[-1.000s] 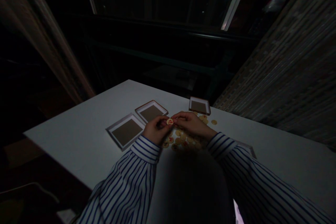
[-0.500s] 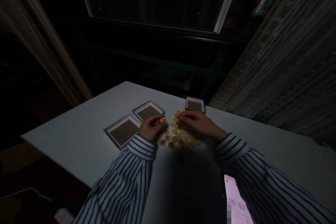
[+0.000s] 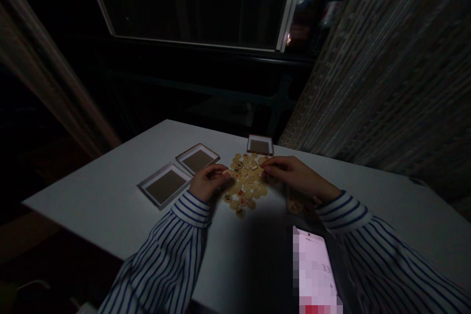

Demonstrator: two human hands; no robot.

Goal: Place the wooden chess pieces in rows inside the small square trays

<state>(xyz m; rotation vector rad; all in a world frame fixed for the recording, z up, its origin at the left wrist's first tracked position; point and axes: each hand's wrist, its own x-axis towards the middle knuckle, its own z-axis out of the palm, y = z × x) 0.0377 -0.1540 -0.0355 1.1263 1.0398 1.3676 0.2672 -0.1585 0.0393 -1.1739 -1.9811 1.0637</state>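
A loose spread of round, pale Chinese chess pieces [image 3: 251,186] lies on the white table, some showing red or dark characters, others plain side up. At the left edge of the spread, my left hand [image 3: 206,184] pinches one chess piece [image 3: 227,173] with a red mark between thumb and fingers. My right hand [image 3: 296,174] reaches in from the right, its thumb and fingertips drawn together against the pieces at the far right of the spread. Whether a piece is gripped there is too dark to make out.
Two shallow trays, a nearer one [image 3: 142,185] and a farther one [image 3: 179,158], sit left of the pieces, and a third tray [image 3: 260,153] stands behind them. A lit phone [image 3: 316,260] is near my right forearm. Beaded curtains [image 3: 386,68] hang beyond the white table [image 3: 99,181].
The view has shifted, showing more of the pieces. My right hand has moved rightward off the middle of the spread. My left hand still holds its piece, now turned flatter.
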